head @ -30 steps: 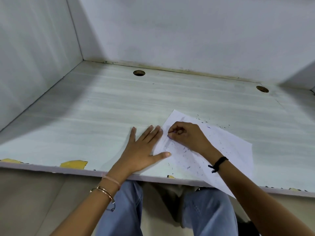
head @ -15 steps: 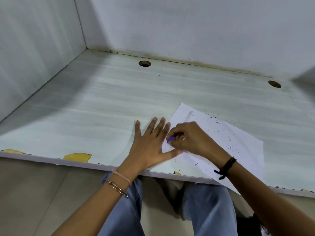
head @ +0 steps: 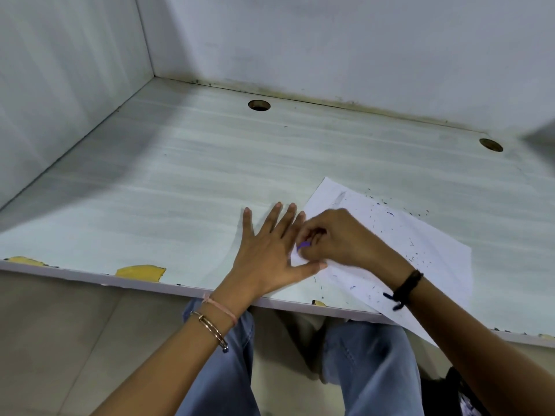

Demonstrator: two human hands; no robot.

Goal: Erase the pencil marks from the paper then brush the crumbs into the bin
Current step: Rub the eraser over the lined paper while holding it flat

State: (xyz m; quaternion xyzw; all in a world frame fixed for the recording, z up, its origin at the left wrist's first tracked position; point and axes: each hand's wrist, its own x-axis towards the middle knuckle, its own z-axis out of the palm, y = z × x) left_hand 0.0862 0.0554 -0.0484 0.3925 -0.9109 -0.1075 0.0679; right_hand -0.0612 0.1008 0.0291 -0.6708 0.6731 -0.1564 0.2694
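Flatly spread, left hand (head: 270, 253) pins one paper (head: 420, 244); right hand (head: 345, 238) pinches one purple eraser (head: 303, 245).

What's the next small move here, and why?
Probably rub the purple eraser up toward the grey smudge near the far corner of the paper. The right hand pinches the eraser at the sheet's left edge, the left hand lies flat beside it, and that mark looks unerased. Scattered crumbs can wait; no bin is in view.
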